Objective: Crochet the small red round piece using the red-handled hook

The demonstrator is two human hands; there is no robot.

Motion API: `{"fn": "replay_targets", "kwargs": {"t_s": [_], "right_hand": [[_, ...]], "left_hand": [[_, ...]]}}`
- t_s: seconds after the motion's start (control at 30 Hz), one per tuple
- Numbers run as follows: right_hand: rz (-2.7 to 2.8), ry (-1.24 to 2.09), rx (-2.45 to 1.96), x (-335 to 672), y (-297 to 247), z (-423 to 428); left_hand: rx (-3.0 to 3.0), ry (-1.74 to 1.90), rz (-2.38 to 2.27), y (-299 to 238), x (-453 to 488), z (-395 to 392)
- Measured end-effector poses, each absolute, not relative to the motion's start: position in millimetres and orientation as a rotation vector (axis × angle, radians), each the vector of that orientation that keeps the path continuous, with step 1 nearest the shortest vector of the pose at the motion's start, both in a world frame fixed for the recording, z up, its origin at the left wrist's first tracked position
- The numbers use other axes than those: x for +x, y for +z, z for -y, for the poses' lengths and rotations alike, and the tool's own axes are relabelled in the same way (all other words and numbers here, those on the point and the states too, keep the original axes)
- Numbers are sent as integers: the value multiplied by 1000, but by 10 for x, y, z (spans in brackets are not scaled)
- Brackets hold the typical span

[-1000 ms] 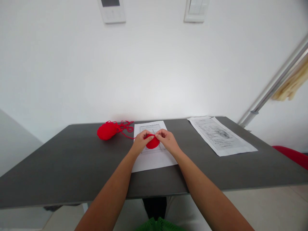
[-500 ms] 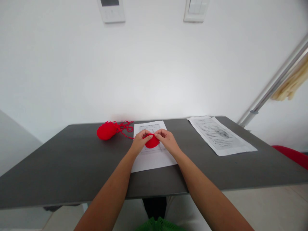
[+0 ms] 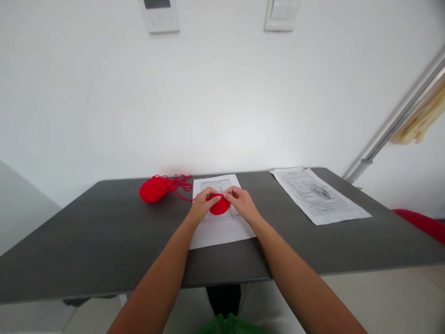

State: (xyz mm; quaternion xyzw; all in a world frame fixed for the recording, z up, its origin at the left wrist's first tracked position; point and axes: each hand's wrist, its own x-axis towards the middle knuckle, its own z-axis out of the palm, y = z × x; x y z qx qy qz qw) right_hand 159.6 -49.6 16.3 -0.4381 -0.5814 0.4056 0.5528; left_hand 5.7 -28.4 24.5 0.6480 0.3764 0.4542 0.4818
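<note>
Over this last second almost nothing is changing: the whole view is drifting very slightly, and both hands are keeping to the same place at the upper edge of the red piece [image 3: 219,207]. For the work, that is probably meaning small finger movements at one spot, too fine to be showing here.

The left hand [image 3: 201,206] is closing thumb against fingers on the piece's left side. The right hand [image 3: 241,202] is pinching, nearly fingertip to fingertip with the left, and seems to be holding a thin rod [image 3: 221,189] whose end is poking out just beyond the grip. The piece is hanging between the hands, on the near side of the pinch, above a printed sheet [image 3: 222,234]. Left of the grip, the ball [image 3: 154,190] is lying on the table [image 3: 104,232], and its strand [image 3: 187,199] is running toward the left hand. Well to the right, another page [image 3: 323,199] is lying flat.

The fingers are hiding where the rod is meeting the piece, and the left hand is covering the strand's end. Whether the right fingertips are also gripping the piece, I cannot tell. The print is staying too small for reading.
</note>
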Motion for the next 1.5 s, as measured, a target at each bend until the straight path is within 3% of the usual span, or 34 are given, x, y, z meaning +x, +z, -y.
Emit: {"fn": "replay_targets", "kwargs": {"t_s": [1.17,1.5], "right_hand": [[1453,828,-1125,1587,236,552],[1398,851,-1107,1595,144,478]], "left_hand": [[1714,1080,-1007,246,49,269],[1504,1141,-1051,210,62,243]]}}
